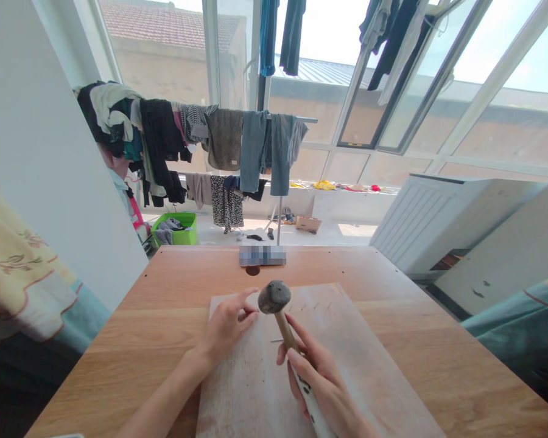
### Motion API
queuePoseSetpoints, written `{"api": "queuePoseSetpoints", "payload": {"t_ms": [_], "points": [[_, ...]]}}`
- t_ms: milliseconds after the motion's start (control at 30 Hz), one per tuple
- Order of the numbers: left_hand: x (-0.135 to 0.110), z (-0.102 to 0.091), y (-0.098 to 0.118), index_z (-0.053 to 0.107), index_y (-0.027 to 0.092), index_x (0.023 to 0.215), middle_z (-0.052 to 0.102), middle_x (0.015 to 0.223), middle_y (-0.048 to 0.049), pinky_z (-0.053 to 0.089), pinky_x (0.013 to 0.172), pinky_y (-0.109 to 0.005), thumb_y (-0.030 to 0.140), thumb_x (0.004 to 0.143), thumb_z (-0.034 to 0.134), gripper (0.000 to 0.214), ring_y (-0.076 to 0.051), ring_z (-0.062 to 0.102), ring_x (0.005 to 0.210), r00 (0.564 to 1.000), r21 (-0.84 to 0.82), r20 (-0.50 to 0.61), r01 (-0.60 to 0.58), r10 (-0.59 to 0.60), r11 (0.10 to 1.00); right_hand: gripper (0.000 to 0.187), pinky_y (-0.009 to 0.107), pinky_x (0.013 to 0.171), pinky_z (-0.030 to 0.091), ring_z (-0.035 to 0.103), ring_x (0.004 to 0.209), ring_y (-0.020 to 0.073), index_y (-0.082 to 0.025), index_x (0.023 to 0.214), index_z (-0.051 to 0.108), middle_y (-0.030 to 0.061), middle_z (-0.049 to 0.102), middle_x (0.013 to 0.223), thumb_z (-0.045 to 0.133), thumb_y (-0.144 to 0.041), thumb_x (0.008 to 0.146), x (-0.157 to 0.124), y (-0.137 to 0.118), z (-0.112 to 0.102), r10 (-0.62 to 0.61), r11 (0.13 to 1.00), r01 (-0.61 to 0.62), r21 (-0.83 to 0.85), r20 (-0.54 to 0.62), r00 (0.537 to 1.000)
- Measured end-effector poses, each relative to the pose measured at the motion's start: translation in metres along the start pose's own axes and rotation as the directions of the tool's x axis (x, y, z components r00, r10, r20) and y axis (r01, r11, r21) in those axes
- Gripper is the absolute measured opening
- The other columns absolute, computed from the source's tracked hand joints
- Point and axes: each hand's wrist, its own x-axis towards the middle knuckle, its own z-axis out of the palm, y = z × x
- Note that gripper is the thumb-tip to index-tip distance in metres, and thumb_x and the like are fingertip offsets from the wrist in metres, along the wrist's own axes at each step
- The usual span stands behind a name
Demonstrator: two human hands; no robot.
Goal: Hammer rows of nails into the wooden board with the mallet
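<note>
My right hand (317, 377) is wrapped round the handle of a hammer (274, 297), its dark head raised over a pale wooden board (256, 389). Left of the hammer head, my left hand (231, 322) rests at the board with thumb and forefinger brought together in a pinch. Whatever is between those fingertips is too small to make out. Several thin nails (316, 306) stick up in a row near the board's far edge. A loose nail (277, 340) lies on the board beside my right fingers.
The board lies on a wooden table (132, 340). At the table's far edge is a blurred packet (262, 255) by a dark round hole (252, 271). Beyond stand a laundry rack (223, 140) and a green basket (189, 230). Curtains hang on both sides; a white cabinet (433, 213) is at right.
</note>
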Motion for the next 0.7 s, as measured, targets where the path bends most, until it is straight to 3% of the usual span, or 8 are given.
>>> {"api": "queuePoseSetpoints", "payload": {"t_ms": [367, 533, 600, 700], "points": [[0.0, -0.001, -0.002, 0.061, 0.023, 0.126, 0.078, 0.094, -0.0004, 0.054, 0.078, -0.026, 0.013, 0.085, 0.059, 0.041, -0.016, 0.071, 0.083, 0.999, -0.015, 0.038, -0.035, 0.036, 0.999, 0.059, 0.015, 0.032, 0.039, 0.047, 0.036, 0.0016, -0.03, 0.149, 0.049, -0.0004, 0.066, 0.089, 0.062, -0.049, 0.096, 0.001, 0.001, 0.0, 0.045, 0.997, -0.044, -0.057, 0.021, 0.999], [-0.01, 0.002, 0.009, 0.061, 0.02, 0.105, 0.069, 0.09, -0.003, 0.054, 0.074, -0.03, 0.018, 0.089, 0.061, 0.016, -0.018, 0.065, 0.08, 0.965, 0.272, -0.104, -0.207, 0.242, 0.94, 0.058, 0.015, 0.031, 0.038, 0.047, 0.035, 0.0018, -0.028, 0.15, 0.048, 0.0002, 0.066, 0.089, 0.061, -0.048, 0.097, 0.001, -0.003, -0.003, -0.002, 1.0, 0.0, -0.019, -0.08, 0.997], [-0.016, 0.006, 0.02, 0.06, 0.02, 0.098, 0.067, 0.087, -0.0032, 0.053, 0.075, -0.03, 0.014, 0.092, 0.057, 0.009, -0.019, 0.065, 0.083, 0.919, 0.378, 0.049, -0.379, 0.391, 0.845, 0.059, 0.015, 0.03, 0.036, 0.048, 0.035, 0.0025, -0.027, 0.15, 0.047, 0.0003, 0.066, 0.088, 0.061, -0.048, 0.096, 0.002, -0.004, -0.006, -0.024, 1.0, 0.024, 0.002, -0.147, 0.989], [-0.023, 0.018, 0.038, 0.061, 0.018, 0.1, 0.069, 0.088, -0.0046, 0.052, 0.077, -0.031, 0.008, 0.094, 0.054, 0.013, -0.02, 0.065, 0.085, 0.768, 0.463, 0.405, -0.641, 0.497, 0.613, 0.066, 0.016, 0.028, 0.036, 0.046, 0.034, 0.0029, -0.026, 0.15, 0.046, -0.0009, 0.064, 0.085, 0.066, -0.051, 0.092, 0.003, -0.005, -0.009, -0.03, 0.999, 0.036, 0.024, -0.226, 0.974]]}}
